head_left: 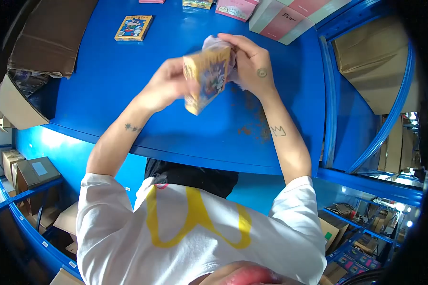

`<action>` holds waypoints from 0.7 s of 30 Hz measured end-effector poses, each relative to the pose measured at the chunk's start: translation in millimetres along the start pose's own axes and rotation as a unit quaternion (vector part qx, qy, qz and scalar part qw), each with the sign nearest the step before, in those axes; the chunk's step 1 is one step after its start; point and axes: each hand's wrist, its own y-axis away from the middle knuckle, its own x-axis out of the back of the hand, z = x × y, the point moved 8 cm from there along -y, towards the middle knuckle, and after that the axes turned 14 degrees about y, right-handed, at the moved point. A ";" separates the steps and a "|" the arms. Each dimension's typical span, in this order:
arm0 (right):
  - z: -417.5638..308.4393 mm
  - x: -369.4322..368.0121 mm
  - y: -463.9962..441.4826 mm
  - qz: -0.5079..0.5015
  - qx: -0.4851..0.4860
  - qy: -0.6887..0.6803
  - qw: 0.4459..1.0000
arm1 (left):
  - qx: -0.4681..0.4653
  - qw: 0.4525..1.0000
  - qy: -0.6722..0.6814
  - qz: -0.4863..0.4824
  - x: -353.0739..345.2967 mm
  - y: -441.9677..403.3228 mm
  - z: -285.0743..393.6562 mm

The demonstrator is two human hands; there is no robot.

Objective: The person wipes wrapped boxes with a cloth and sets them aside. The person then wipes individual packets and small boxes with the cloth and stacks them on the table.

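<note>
A yellow box [207, 78] with a colourful printed front is tilted above the blue table [176, 128], blurred by motion. My left hand [166, 85] grips it by its left side, fingers closed round the edge. Behind the box's upper right, my right hand [253, 61] is closed on a crumpled whitish cloth or tissue [217, 42], which presses against the box. Part of that crumpled piece and some right fingers are hidden by the box.
A similar yellow box [134, 28] lies flat at the back left. Pink boxes [235, 8] and a large pink-and-white carton [285, 20] stand at the back right. An open cardboard box [21, 102] is on the left. Brown marks [254, 130] spot the table.
</note>
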 end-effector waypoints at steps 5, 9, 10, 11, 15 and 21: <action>18.5 -19.9 9.2 -0.042 -0.177 -0.066 0.981 | 0.031 0.945 0.211 0.248 41.5 3.4 -9.3; -0.2 -39.3 17.1 -0.119 -0.207 -0.094 0.967 | 0.015 0.934 -0.012 0.357 64.3 12.8 -7.6; -4.4 -42.5 18.2 -0.125 -0.205 -0.099 0.966 | -0.004 0.930 -0.088 0.357 65.5 13.1 -1.9; -7.4 -45.7 19.5 -0.130 -0.203 -0.104 0.965 | -0.021 0.921 -0.164 0.354 64.9 13.4 3.8; -7.6 -57.6 21.8 -0.138 -0.174 -0.113 0.969 | -0.043 0.874 -0.368 0.313 47.2 13.7 19.7; 12.3 -75.5 31.9 -0.112 -0.163 -0.152 0.968 | -0.039 0.841 -0.462 0.279 78.7 12.1 51.1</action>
